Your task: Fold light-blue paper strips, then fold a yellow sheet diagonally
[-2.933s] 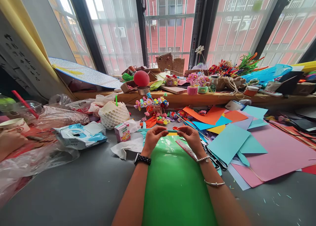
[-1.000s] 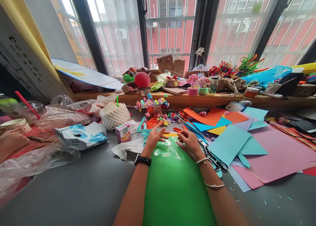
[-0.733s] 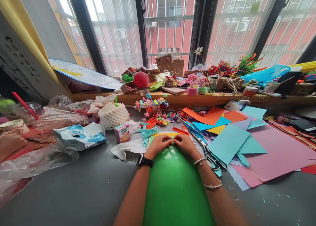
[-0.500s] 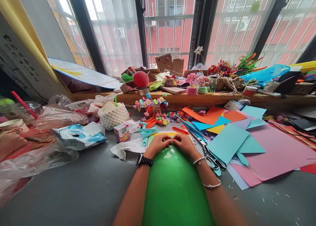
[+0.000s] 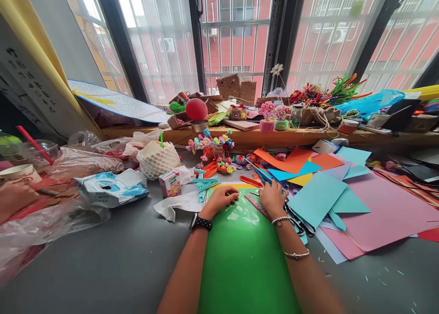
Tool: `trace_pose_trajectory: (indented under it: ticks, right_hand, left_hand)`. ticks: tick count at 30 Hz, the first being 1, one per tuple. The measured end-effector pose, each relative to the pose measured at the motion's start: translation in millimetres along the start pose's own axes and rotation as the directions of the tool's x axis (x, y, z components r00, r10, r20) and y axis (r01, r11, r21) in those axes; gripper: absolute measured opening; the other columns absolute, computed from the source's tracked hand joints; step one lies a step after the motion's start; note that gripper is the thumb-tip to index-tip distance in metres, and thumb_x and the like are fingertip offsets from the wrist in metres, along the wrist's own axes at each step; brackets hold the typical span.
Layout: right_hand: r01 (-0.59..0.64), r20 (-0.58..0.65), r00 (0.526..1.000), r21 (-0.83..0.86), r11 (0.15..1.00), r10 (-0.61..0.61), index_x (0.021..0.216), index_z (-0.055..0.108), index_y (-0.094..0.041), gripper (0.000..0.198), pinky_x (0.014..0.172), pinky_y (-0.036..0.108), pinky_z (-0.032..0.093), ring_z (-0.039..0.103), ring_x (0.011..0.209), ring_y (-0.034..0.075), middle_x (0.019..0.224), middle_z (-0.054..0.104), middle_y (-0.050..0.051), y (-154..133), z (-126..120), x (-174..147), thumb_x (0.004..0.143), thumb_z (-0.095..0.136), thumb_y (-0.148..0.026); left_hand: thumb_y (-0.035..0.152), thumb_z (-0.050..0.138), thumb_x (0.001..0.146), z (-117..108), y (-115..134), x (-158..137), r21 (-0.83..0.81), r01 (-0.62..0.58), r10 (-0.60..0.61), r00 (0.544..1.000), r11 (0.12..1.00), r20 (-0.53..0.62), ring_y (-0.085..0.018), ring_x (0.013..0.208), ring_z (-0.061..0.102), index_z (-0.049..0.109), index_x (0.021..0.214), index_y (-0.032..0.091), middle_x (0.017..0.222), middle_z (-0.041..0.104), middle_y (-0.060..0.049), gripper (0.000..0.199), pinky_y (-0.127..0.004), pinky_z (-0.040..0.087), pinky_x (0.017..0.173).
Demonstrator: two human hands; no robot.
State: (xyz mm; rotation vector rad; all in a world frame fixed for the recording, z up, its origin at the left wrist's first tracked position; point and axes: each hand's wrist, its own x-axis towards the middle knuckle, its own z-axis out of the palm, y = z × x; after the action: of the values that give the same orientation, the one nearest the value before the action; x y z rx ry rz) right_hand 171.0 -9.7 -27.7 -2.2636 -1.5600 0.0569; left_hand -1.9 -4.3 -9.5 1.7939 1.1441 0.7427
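My left hand (image 5: 221, 201), wearing a black watch, rests at the far end of a glossy green surface (image 5: 247, 259) that lies between my forearms. Its thumb and fingers are pinched together; whatever they hold is too small to make out. My right hand (image 5: 273, 199), with bracelets on the wrist, reaches down at the right edge of the green surface, fingers somewhat apart. It is beside the scissors (image 5: 302, 225), which it partly covers. Beside this hand, a speckled pinkish strip (image 5: 256, 204) lies on the green; its other end is hidden.
Coloured paper (image 5: 387, 204) lies to the right. On the left are a wet-wipe pack (image 5: 111, 189), a small pink box (image 5: 170, 183), a foam-netted fruit (image 5: 157, 160) and another person's hand (image 5: 17, 197). Craft flowers (image 5: 209, 145) stand before the windowsill, where a red ball (image 5: 196, 109) sits.
My right hand has parted from the left and moved right, over to the scissors. The speckled strip has come into view beside it. My left hand stays in place.
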Motion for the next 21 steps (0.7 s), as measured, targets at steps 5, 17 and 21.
trace_pose_trajectory:
  ticks: [5,17,21]
  right_hand:
    - [0.011,0.009,1.000,-0.012,1.000,-0.011,0.102,0.054,-0.008,0.032,0.091,0.055,0.014,0.035,0.108,0.028,0.119,0.042,0.017,-1.6,-0.2,0.9,0.077,0.040,-0.023]
    - [0.063,-0.302,0.953,0.071,0.995,-0.039,0.093,0.058,-0.010,0.032,0.093,0.054,0.013,0.019,0.121,0.028,0.132,0.027,0.014,5.5,-6.0,6.8,0.074,0.034,-0.018]
    - [-0.064,-0.281,0.957,0.058,0.996,0.078,0.099,0.057,-0.008,0.035,0.090,0.055,0.017,0.014,0.122,0.033,0.134,0.019,0.018,13.8,-4.8,12.1,0.070,0.040,-0.019]
  left_hand:
    - [0.036,0.050,0.066,0.0,-0.2,-0.3,-0.001,0.009,-0.009,1.000,1.000,0.003,-0.012,0.057,0.057,0.059,0.081,0.012,0.072,0.063,-0.006,0.029,-0.020,0.040,0.048]
    - [0.036,0.051,0.065,0.1,0.2,-0.2,0.001,0.014,-0.014,1.000,1.000,-0.012,-0.013,0.056,0.057,0.060,0.080,0.013,0.071,0.064,-0.006,0.028,-0.021,0.040,0.048]
    - [0.036,0.051,0.066,0.0,0.7,-1.0,0.003,0.015,-0.015,1.000,1.000,-0.015,-0.013,0.057,0.058,0.060,0.080,0.013,0.072,0.064,-0.006,0.028,-0.021,0.040,0.048]
